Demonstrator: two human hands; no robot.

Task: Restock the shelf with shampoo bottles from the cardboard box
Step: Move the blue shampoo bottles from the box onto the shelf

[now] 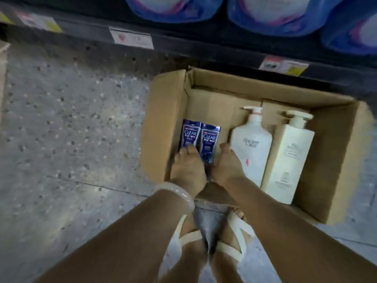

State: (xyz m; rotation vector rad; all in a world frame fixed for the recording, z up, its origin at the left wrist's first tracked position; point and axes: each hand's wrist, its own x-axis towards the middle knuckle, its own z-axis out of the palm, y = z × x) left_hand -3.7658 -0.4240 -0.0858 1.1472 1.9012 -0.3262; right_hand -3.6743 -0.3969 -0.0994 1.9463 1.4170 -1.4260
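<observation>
Blue bottles: I see two small dark-blue CLEAR shampoo bottles point(199, 142) lying side by side, touching, in the lower left part of the cardboard box point(163, 123), just below the frame's centre.
White bottles: a white pump bottle point(252, 144) and a cream pump bottle point(289, 158) lie flat just beside each other, right of the blue pair, pump heads toward the top of the frame.
Box: open, flaps spread, sitting on the floor right of centre, its far edge against the base of the shelf point(204, 45).
Left hand: my left hand point(188, 170) lies on the lower end of the left blue bottle, fingers on its label; whether they curl around it I cannot tell through the blur.
Right hand: my right hand point(226, 166) sits just right of the right blue bottle, between it and the white pump bottle, fingers bent down against the bottle's side, so it looks like a grip from the edge.
Hands together: close, with the right blue bottle showing in the gap between them.
Bangle: a pale bangle point(177, 194) on the left wrist.
Feet: sandalled feet point(214, 246) at lower centre.
Floor: speckled grey floor point(71, 129) filling the left half.
Shelf front: price tags point(131, 38) along the dark edge, large blue packs point(271, 13) across the top.
</observation>
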